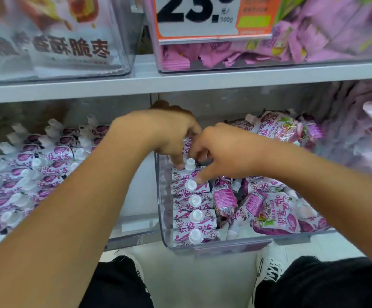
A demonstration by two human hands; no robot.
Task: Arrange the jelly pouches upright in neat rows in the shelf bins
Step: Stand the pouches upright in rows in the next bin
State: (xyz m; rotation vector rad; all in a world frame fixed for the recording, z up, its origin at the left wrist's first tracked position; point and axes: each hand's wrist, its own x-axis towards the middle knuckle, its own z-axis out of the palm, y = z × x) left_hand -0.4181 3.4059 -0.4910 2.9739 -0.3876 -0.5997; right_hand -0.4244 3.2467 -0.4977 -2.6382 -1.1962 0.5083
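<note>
A clear plastic bin (229,244) on the lower shelf holds purple-and-white jelly pouches with white caps. Along its left wall stands an upright row of pouches (195,215), caps up. Loose pouches (271,215) lie flat and jumbled in the right part of the bin. My left hand (169,134) reaches into the back of the row, fingers curled down on the rearmost upright pouch (190,165). My right hand (223,152) meets it there, fingers pinching at the same pouch and one fingertip touching the cap behind it. The pouch's body is mostly hidden by both hands.
The neighbouring bin (122,238) on the left is filled with rows of the same pouches (31,174). More pink-purple packets (363,134) crowd the right. A shelf board (180,83) runs overhead with bins and a price tag (198,16). My legs and shoes show below.
</note>
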